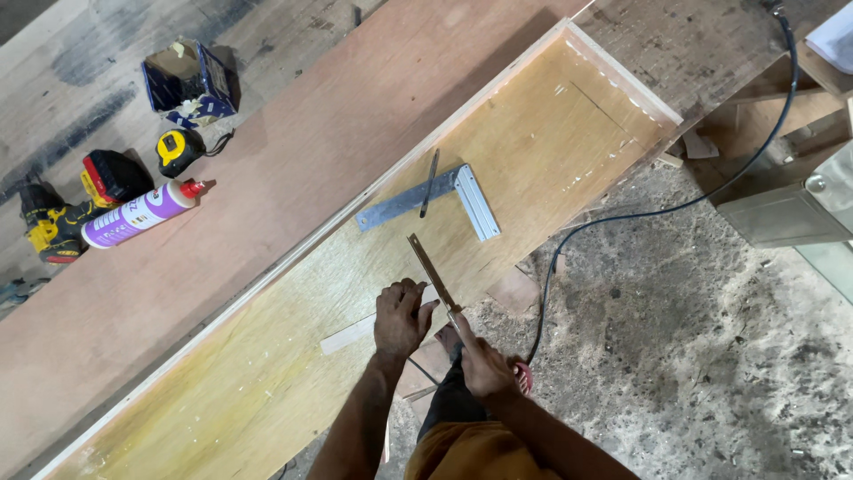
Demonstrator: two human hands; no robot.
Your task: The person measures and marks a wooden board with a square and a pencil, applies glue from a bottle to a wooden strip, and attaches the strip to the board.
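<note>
The left hand (402,318) is clenched down over a thin wooden strip (355,332), pinning it flat against the yellowish plywood panel (267,373) close to the panel's near edge, knuckles bunched and thumb toward the blade. The right hand (484,364) grips the handle of a small hand saw (433,272), whose narrow blade slants up and away from the fingers and crosses the strip's end just beside the left hand. By the look of it the step in hand is trimming that strip to length — one hand clamps, the other saws. The next stroke would call for the blade to stay square to the strip and clear of the left thumb, with steady downward pressure so the light strip does not skid on the panel. Farther along the panel from the strip lies a metal try square (462,200) with a dark pencil-like tool (430,183) across it. Beyond the panel's raised edge, on the reddish board, rest a white and purple glue bottle (140,216), a yellow tape measure (179,151), a yellow cordless drill (67,213) and a torn blue box (188,80) — while a black cable (675,206) trails over the concrete floor off the panel's near side.
</note>
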